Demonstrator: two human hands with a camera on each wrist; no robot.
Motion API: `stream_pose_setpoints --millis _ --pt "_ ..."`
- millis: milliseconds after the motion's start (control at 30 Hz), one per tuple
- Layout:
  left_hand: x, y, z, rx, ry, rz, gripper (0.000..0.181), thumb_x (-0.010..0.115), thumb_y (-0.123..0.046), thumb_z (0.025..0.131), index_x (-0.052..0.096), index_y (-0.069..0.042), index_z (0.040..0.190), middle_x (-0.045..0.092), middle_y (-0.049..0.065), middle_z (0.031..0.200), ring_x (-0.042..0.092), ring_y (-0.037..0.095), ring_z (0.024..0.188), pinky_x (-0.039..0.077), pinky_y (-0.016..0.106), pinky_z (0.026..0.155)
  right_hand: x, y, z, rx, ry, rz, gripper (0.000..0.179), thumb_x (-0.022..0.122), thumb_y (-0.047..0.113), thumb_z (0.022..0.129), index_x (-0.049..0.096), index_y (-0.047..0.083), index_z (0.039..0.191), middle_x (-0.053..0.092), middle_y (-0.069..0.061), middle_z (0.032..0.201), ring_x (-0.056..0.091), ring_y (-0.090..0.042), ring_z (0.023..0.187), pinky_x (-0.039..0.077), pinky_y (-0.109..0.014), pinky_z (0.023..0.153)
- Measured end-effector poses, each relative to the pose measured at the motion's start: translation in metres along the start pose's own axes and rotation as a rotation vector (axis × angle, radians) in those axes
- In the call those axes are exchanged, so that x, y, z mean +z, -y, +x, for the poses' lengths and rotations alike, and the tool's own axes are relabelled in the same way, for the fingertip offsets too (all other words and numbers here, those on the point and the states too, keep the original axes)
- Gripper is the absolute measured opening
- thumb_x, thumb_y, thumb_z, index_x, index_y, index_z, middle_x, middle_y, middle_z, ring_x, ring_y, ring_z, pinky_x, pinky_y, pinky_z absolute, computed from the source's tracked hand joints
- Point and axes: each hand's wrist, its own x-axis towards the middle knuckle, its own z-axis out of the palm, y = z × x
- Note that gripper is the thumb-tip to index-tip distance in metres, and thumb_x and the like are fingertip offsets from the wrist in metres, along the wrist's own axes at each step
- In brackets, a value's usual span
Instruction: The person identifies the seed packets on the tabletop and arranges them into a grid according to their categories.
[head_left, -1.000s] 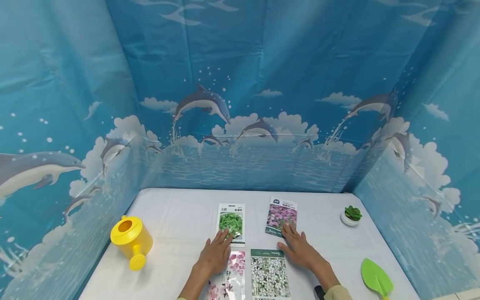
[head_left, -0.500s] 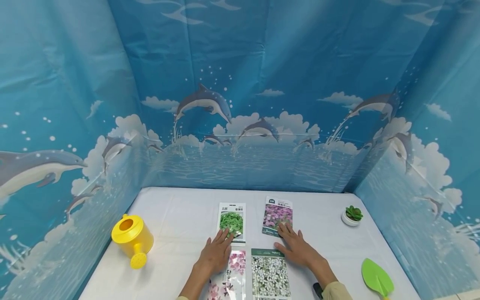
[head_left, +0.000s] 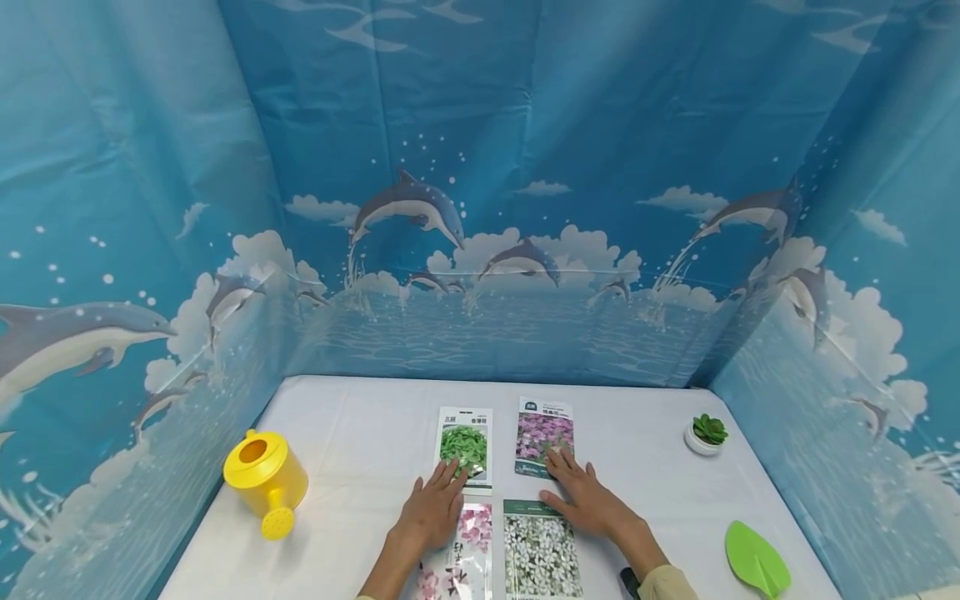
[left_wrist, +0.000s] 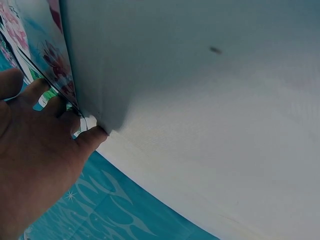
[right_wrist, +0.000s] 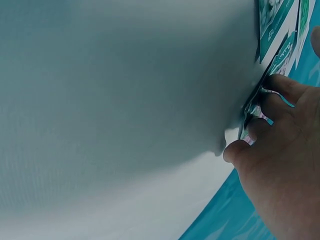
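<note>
Four seed packets would exceed a count, so several flat seed packets lie in two rows before me. My left hand (head_left: 431,512) rests with extended fingers on the lower part of the green-leaf seed packet (head_left: 463,446). Its wrist side covers part of the pink-blossom seed packet (head_left: 474,533) nearer me. My right hand (head_left: 588,500) touches the lower right corner of the purple-flower seed packet (head_left: 542,433) with its fingertips. Below that lies the white-flower seed packet (head_left: 542,554), beside the right thumb. In the right wrist view the fingers (right_wrist: 272,107) lie along the purple packet's edge.
A yellow watering can (head_left: 266,479) stands at the left of the white table (head_left: 352,467). At the right are a small potted succulent (head_left: 707,433) and a green leaf-shaped scoop (head_left: 756,557). Blue dolphin-print curtains (head_left: 495,333) enclose the back and sides.
The right hand has slid the purple-flower packet left and turned it straighter, closer to the green-leaf packet. The left hand has stayed in place.
</note>
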Motion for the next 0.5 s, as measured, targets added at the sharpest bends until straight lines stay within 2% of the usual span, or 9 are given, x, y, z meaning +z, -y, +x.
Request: stream_pose_setpoints --millis 167,267,500 --pt "-0.009 -0.007 -0.004 0.01 -0.004 -0.025 0.05 0.043 -0.027 0.116 0.051 -0.004 0.16 0.038 0.017 0.172 0.032 0.042 0.16 0.029 0.074 0.122 0.001 0.003 0.002 -0.017 0.01 0.006 0.073 0.057 0.047 0.112 0.038 0.0 0.165 0.022 -0.022 0.177 0.011 -0.045 0.165 0.004 -0.077 0.126" --pt "-0.016 -0.012 -0.006 0.011 0.015 -0.03 0.05 0.046 -0.026 0.115 0.052 -0.002 0.159 0.04 0.02 0.171 0.033 0.044 0.159 0.029 0.074 0.121 0.003 0.005 0.001 -0.04 0.016 0.022 0.072 0.056 0.045 0.112 0.038 -0.001 0.165 0.023 -0.023 0.177 0.011 -0.047 0.164 0.004 -0.078 0.124" --pt "-0.02 -0.016 -0.006 -0.018 0.059 0.018 0.049 0.048 -0.025 0.115 0.051 -0.006 0.16 0.038 0.015 0.173 0.033 0.04 0.16 0.029 0.07 0.124 0.008 0.009 -0.001 -0.055 0.021 0.017 0.077 0.054 0.051 0.112 0.036 0.001 0.166 0.022 -0.02 0.178 0.011 -0.045 0.165 0.004 -0.078 0.125"
